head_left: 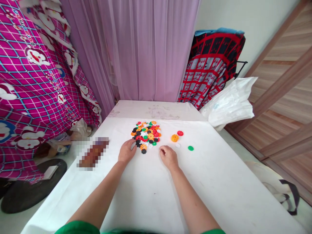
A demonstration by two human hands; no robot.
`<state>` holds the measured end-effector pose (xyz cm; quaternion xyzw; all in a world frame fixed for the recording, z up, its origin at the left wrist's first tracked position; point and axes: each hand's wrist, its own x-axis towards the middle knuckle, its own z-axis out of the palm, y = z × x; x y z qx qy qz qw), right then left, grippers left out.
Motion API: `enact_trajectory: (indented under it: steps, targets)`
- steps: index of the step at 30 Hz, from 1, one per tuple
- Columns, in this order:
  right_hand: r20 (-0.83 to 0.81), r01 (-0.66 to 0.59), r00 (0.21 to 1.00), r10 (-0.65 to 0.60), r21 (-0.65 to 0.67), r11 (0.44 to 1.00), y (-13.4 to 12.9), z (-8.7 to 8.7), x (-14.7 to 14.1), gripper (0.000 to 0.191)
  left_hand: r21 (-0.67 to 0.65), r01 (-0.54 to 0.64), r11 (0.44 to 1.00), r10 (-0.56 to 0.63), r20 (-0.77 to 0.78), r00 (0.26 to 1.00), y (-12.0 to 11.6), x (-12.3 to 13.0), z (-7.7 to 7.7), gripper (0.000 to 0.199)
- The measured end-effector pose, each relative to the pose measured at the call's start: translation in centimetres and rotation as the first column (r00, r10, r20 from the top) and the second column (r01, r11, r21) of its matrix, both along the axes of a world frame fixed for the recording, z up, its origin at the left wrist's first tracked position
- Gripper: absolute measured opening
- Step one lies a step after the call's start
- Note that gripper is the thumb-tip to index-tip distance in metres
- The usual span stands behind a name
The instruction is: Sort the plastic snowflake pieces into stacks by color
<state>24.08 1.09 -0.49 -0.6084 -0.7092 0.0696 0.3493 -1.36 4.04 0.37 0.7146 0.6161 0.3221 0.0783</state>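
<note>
Grip of the left hand (127, 150) is hanging partly open, the thumb standing apart from the fingers, whose tips are reaching the near-left edge of the pile of small notched discs (147, 134); no piece is showing clearly between them. Black, orange, red, white and green discs are overlapping there on the white-covered worktop (146, 195), with a black disc (143, 151) sitting at the near edge. Both hands seem to be working close beside the pile; drawing one disc out would be calling for a light fingertip pinch, leaving its neighbours undisturbed. Farther right, the grip of the right hand (169, 157) is curling inward, thumb and fingers close together, though whether it is closing on anything cannot be told. Beyond it, an orange piece (175, 138), a white piece (177, 145), a red piece (180, 133) and a green piece (190, 148) are lying apart from the pile.
</note>
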Motion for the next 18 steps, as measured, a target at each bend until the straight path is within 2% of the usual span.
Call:
enact_trajectory:
  steps: [9, 18]
  targets:
    - [0.001, -0.019, 1.000, 0.019, -0.017, 1.000, -0.32, 0.37, -0.06, 0.017, 0.002, 0.015, 1.000, -0.015, -0.051, 0.999, -0.06, -0.15, 0.09, 0.037]
    - [-0.018, -0.036, 0.999, 0.036, 0.012, 0.999, -0.66, 0.40, -0.05, 0.018, -0.002, 0.014, 1.000, -0.014, -0.027, 1.000, -0.31, -0.46, -0.01, 0.034]
